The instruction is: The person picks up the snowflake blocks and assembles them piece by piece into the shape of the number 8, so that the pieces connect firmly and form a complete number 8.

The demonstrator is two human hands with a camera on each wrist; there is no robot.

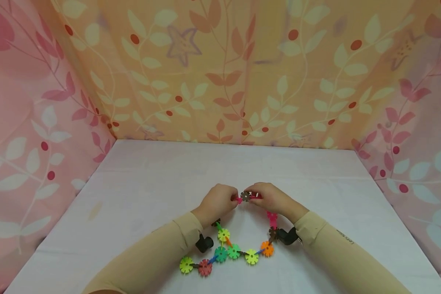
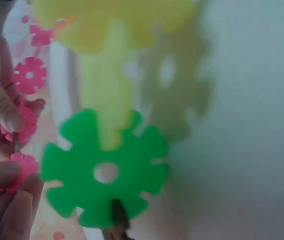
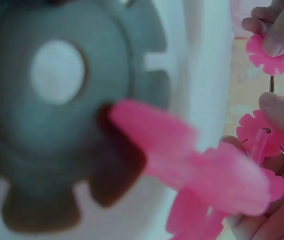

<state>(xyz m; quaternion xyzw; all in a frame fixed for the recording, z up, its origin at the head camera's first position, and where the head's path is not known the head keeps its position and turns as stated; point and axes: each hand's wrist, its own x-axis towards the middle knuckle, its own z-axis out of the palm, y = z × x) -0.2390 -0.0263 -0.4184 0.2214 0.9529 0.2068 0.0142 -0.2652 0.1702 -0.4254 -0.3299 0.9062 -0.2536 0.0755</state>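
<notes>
Notched plastic discs are joined into a chain that curves over the table. My left hand [image 1: 218, 202] pinches a pink disc [image 3: 269, 57] between thumb and fingers. Facing it, my right hand [image 1: 272, 200] grips another pink disc [image 3: 251, 125], with further pink discs [image 2: 30, 75] linked on. A dark brown disc [image 1: 245, 196] sits between the two, edge-on in both wrist views. Below the hands run an orange disc [image 1: 267, 248], a yellow disc [image 1: 251, 257], a green disc [image 1: 233, 251] and a teal disc [image 1: 221, 254]. Part of the chain is hidden behind my hands.
A side branch ends in a red disc [image 1: 205, 268] and a yellow-green disc [image 1: 186, 265]. Black wrist cameras [image 1: 204, 243] hang close to the chain. The white table [image 1: 150, 171] is bounded by flowered cloth walls [image 1: 224, 81] at the back and sides.
</notes>
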